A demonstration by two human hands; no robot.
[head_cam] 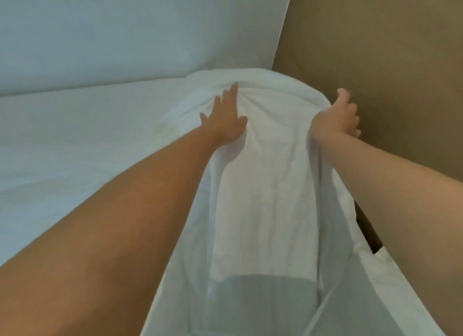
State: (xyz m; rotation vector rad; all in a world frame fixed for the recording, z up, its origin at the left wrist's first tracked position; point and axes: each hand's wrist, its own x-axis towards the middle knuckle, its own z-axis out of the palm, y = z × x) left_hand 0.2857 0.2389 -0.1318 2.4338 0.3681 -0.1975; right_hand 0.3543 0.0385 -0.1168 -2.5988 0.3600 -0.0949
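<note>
The left hand (225, 121) presses flat, fingers straight and spread, on the white sheet (265, 185) bunched over the corner of the bed (75, 140) at twelve o'clock, while the right hand (335, 119), at its three o'clock, has its fingers curled tight round the sheet's edge beside the brown wall (388, 47).

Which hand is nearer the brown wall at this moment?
Right. The right hand grips the sheet at its edge, right beside the brown wall. The left hand lies flat on the bunched corner, farther from it.
</note>
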